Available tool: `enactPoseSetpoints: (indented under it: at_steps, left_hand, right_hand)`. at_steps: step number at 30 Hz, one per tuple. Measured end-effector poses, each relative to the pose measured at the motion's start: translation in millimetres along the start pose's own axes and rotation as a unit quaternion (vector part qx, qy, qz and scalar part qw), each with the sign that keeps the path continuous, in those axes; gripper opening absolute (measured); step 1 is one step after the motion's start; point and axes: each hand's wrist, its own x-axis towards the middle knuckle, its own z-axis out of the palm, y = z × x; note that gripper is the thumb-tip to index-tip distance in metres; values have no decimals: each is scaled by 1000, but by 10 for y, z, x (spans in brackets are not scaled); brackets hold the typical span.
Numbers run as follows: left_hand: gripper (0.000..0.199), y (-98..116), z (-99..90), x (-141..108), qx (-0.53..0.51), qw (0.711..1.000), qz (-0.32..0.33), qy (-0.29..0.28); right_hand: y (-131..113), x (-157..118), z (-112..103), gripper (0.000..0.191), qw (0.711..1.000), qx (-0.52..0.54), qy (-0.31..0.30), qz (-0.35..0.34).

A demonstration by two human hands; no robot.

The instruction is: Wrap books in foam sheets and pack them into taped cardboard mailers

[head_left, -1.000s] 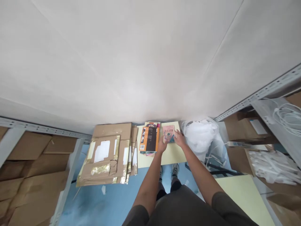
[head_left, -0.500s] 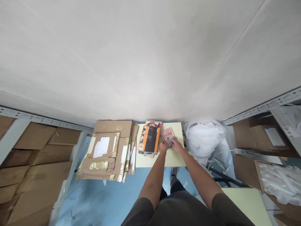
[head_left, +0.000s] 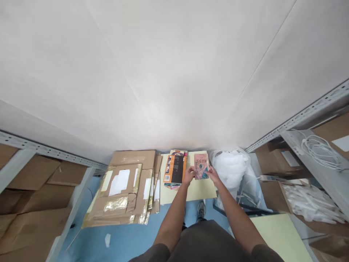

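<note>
Pink book (head_left: 201,166): front cover's facing up, got some blue-green artwork near the bottom, and it's over the pale yellow table (head_left: 191,193), between both hands. Can't tell if it's touching the tabletop.
Left hand (head_left: 188,175): fingers clamped on the book's left edge, down low.
Right hand (head_left: 213,175): pretty much the same deal, clamped on the lower right edge.
Book pile: an orange and black book (head_left: 175,169) sits on top with its barcode showing, just left of the pink one, other books poking out under it.
Left side: big stack of flattened cardboard (head_left: 133,157) with white labels and shiny tape.
Right side: clear bag (head_left: 229,163) stuffed with white material, then an open box (head_left: 275,196) of white stuff farther over.
Floor (head_left: 117,240): blue, with a white scrap (head_left: 107,240) on it.
</note>
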Motion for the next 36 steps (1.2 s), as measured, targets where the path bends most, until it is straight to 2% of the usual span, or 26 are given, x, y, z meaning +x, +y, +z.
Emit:
enactPoseSetpoints:
  at_steps: [2, 5, 9, 13, 17, 20, 24, 31, 36]
  left_hand:
    - [43, 145, -139, -101, -42, 997, 8, -59]
    - [56, 312, -304, -227, -50, 992, 2, -115]
    - [75, 432, -364, -345, -43, 981, -13, -187]
    - [82, 487, -236, -465, -29, 972, -16, -233]
    - [81, 508, 66, -649, -12, 957, -6, -289]
    - [83, 477, 435, -839, 4, 944, -1, -329]
    - [87, 288, 1126, -1202, 29, 925, -11, -379]
    - [89, -455, 2530, -2087, 84, 870, -50, -484]
    - [87, -1002, 3428, -2783, 141, 817, -75, -554]
  right_hand:
    - [-152, -179, 1, 59, 999, 32, 19, 16]
    - [-358, -452, 10, 59, 997, 66, 33, 21]
    - [-583, -820, -3, 61, 995, 93, 47, 11]
    - [-754, -1190, -165, 55, 993, 99, 56, -7]
    - [-818, -1576, -505, 54, 992, 104, 61, -23]
    - [-767, -1924, -848, 60, 989, 124, 73, -35]
    - [-595, -2577, -1425, 60, 981, 145, 115, -58]
    - [-158, -4180, -2470, 57, 948, 204, 222, -98]
    - [184, -5320, -2888, 53, 899, 259, 329, -124]
